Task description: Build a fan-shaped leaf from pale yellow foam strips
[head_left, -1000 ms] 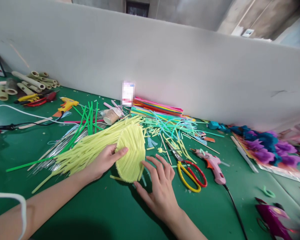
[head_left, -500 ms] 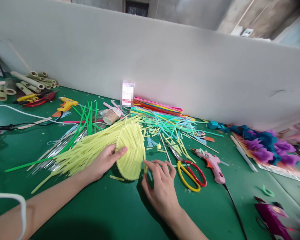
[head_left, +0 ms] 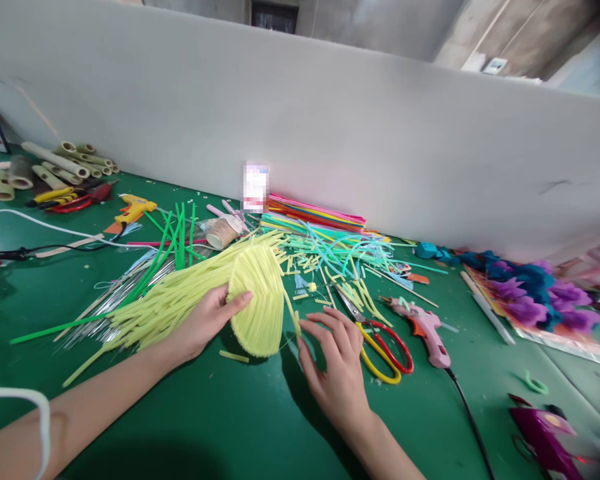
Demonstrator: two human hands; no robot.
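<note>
A pale yellow leaf-shaped piece (head_left: pixel 258 310), built from rows of fuzzy pipe cleaners, stands tilted above the table. My left hand (head_left: pixel 215 317) grips its left edge, thumb across the front and the other fingers behind. From its right side a loose yellow pipe cleaner (head_left: pixel 291 312) angles away. The thumb and index finger of my right hand (head_left: pixel 333 353) pinch the lower end of this strip, the other fingers spread. A fine thread-like strand runs between the leaf's lower edge and my right fingertips. Behind my left hand lies a heap of yellow pipe cleaners (head_left: pixel 180 293).
Scissors (head_left: pixel 383 347) with red and yellow handles lie right of my right hand, beside a pink glue gun (head_left: pixel 425 327). A yellow glue gun (head_left: pixel 134 209), bamboo tubes (head_left: pixel 63 163) and coloured pipe cleaner bundles (head_left: pixel 315 217) sit toward the partition (head_left: pixel 300 113). Purple flowers (head_left: pixel 530 300) lie right.
My right hand has moved slightly right, drawing the strip's end away from the leaf so a gap shows. The leaf has shifted a little left with my left hand.
</note>
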